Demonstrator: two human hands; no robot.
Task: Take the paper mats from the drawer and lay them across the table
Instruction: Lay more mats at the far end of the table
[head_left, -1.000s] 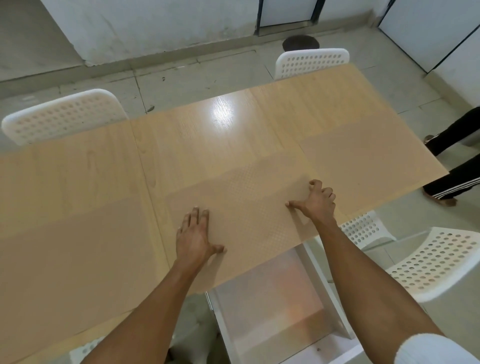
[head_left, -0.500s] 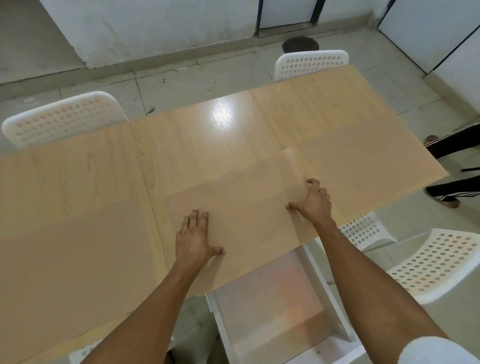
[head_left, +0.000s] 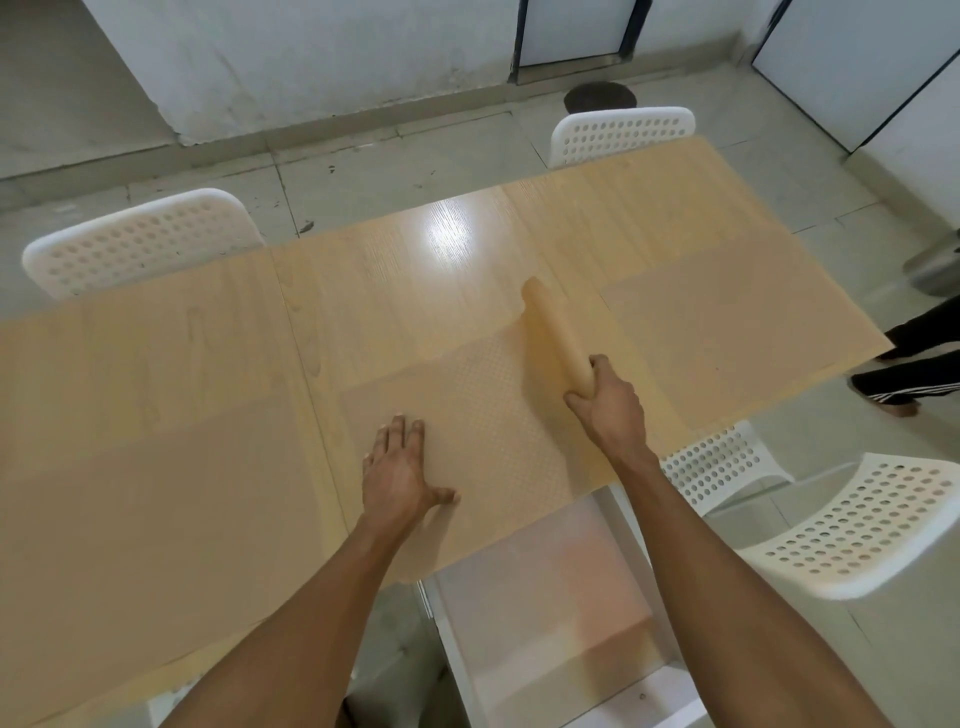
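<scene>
Flanking middle mat (head_left: 483, 415): two mats (head_left: 156, 499)

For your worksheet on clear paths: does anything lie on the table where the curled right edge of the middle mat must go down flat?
Nothing visible does. The right hand holds the curled edge; the tabletop beside it is bare.

Middle paper mat (head_left: 467, 415) is dotted tan, flat on the surface, right edge curled into a roll. Two more mats, left mat (head_left: 156, 493) and right mat (head_left: 727, 332), lie flat. Drawer (head_left: 550, 597) hangs open.
</scene>
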